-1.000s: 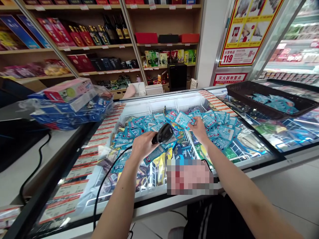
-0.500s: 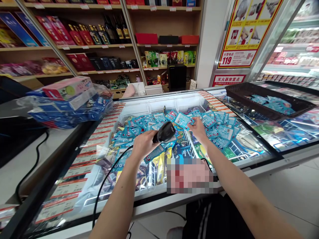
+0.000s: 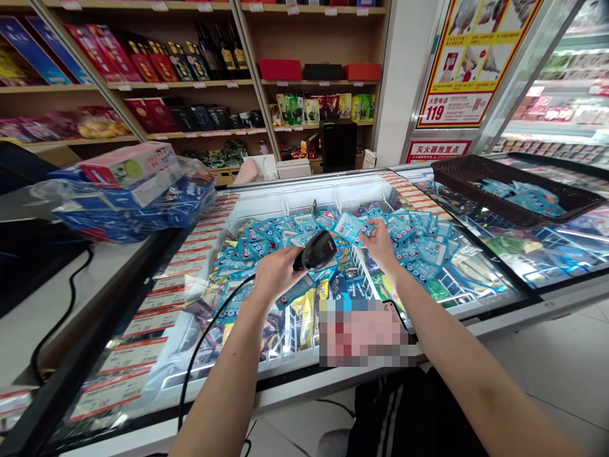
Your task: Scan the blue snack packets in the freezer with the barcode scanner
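The left hand (image 3: 276, 274) clenches a black barcode scanner (image 3: 316, 251), its nose just beside a blue sachet (image 3: 348, 226) pinched in the right hand (image 3: 380, 244). (The sachet's print is too small to read; the wall poster (image 3: 469, 63) shows "119".)

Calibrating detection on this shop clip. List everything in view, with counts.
Barcode scanner: 1, black, corded, above freezer.
Single sachet: 1, light blue, above freezer.
Loose sachets: many, light blue, heaped in freezer.
Chest freezer: 1, white inside, centre.
Basket: 1, dark brown, on glass lid, right.
Shrink-wrapped cartons: several, blue, counter, left.
Box: 1, pink, atop cartons.
Wooden shelves: 1 unit, brown, rear.
Poster: 1, yellow-red, upper right.
Left hand: 1, bare, gripping scanner.
Right hand: 1, bare, pinching sachet.
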`<state>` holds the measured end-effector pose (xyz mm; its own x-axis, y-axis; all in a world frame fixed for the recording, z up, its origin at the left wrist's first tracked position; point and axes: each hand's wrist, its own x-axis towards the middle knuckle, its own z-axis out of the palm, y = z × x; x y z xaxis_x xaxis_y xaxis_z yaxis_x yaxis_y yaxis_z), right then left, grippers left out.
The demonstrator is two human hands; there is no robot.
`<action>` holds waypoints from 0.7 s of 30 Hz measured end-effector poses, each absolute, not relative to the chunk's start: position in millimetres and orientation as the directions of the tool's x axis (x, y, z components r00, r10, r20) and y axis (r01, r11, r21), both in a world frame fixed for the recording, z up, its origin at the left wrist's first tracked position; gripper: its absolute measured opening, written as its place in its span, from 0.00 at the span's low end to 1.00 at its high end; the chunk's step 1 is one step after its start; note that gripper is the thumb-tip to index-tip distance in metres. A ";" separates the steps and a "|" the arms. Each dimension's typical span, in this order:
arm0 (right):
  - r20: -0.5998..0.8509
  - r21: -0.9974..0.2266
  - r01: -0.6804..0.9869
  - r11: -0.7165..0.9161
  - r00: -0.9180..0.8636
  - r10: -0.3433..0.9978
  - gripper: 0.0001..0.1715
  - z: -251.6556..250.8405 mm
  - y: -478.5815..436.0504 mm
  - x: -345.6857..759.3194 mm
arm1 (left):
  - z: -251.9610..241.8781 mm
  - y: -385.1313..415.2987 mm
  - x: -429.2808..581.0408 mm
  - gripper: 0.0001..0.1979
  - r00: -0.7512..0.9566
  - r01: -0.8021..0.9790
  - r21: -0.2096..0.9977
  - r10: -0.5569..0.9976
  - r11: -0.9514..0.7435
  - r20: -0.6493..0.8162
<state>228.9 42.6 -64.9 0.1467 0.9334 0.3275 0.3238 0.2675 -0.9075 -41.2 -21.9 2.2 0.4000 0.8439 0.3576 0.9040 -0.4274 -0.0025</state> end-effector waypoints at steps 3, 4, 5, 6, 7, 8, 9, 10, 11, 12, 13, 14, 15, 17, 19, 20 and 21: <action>0.428 -0.830 0.458 0.319 0.154 0.891 0.31 -52.5 29.4 229.4 | 1.2 -21.4 -42.3 0.16 0.401 0.904 -0.005 0.842 -0.428 0.361; 0.471 -0.782 0.527 0.333 0.148 0.870 0.29 -48.4 25.4 230.3 | 0.8 -21.2 -42.9 0.16 0.399 0.905 -0.007 0.843 -0.425 0.362; 0.507 -0.731 0.589 0.344 0.132 0.852 0.27 -45.0 22.3 231.6 | 0.2 -20.8 -43.5 0.16 0.395 0.907 -0.012 0.843 -0.420 0.365; 0.539 -0.683 0.642 0.347 0.123 0.833 0.26 -42.4 20.2 233.1 | -0.4 -20.4 -44.2 0.16 0.389 0.911 -0.019 0.844 -0.412 0.369; 0.563 -0.643 0.685 0.342 0.121 0.818 0.26 -40.7 19.3 234.9 | -1.1 -20.0 -44.9 0.16 0.382 0.916 -0.027 0.845 -0.401 0.374; 0.579 -0.610 0.721 0.329 0.123 0.806 0.26 -40.1 19.3 237.0 | -1.9 -19.5 -45.6 0.16 0.374 0.920 -0.035 0.846 -0.391 0.380; 0.587 -0.586 0.750 0.307 0.132 0.799 0.26 -40.3 20.1 239.3 | -2.6 -19.0 -46.3 0.16 0.367 0.924 -0.042 0.846 -0.381 0.386; 0.589 -0.566 0.776 0.278 0.145 0.795 0.27 -41.2 21.2 241.7 | -3.3 -18.5 -47.0 0.16 0.359 0.928 -0.049 0.847 -0.371 0.393; 0.588 -0.545 0.802 0.244 0.159 0.793 0.27 -42.3 22.3 244.1 | -4.0 -18.2 -47.7 0.16 0.352 0.931 -0.055 0.847 -0.361 0.399; 0.587 -0.520 0.830 0.202 0.175 0.790 0.27 -43.4 23.0 246.4 | -4.5 -17.9 -48.3 0.16 0.347 0.933 -0.062 0.846 -0.353 0.405; 0.592 -0.488 0.859 0.155 0.195 0.782 0.27 -44.2 23.2 248.5 | -4.9 -17.8 -48.8 0.16 0.342 0.936 -0.068 0.845 -0.346 0.410; 0.601 -0.454 0.885 0.102 0.219 0.769 0.26 -44.6 22.6 250.3 | -5.1 -17.7 -49.3 0.16 0.338 0.938 -0.075 0.845 -0.338 0.415; 0.612 -0.421 0.906 0.043 0.249 0.751 0.25 -44.5 21.4 251.6 | -5.1 -17.8 -49.8 0.16 0.333 0.940 -0.079 0.844 -0.332 0.421; 0.633 -0.364 0.930 -0.051 0.287 0.719 0.24 -43.1 18.0 252.4 | -4.7 -18.2 -50.5 0.15 0.327 0.943 -0.085 0.840 -0.323 0.433; 0.645 -0.313 0.948 -0.054 0.254 0.721 0.23 -41.3 14.8 250.8 | -3.8 -18.6 -51.3 0.15 0.319 0.945 -0.084 0.836 -0.315 0.446; 0.647 -0.286 0.958 -0.008 0.200 0.736 0.22 -40.8 13.8 249.0 | -3.3 -18.9 -51.7 0.14 0.314 0.947 -0.081 0.835 -0.312 0.452; 0.643 -0.259 0.964 0.065 0.122 0.756 0.21 -40.6 13.3 246.7 | -2.9 -19.0 -52.0 0.14 0.310 0.948 -0.077 0.834 -0.310 0.457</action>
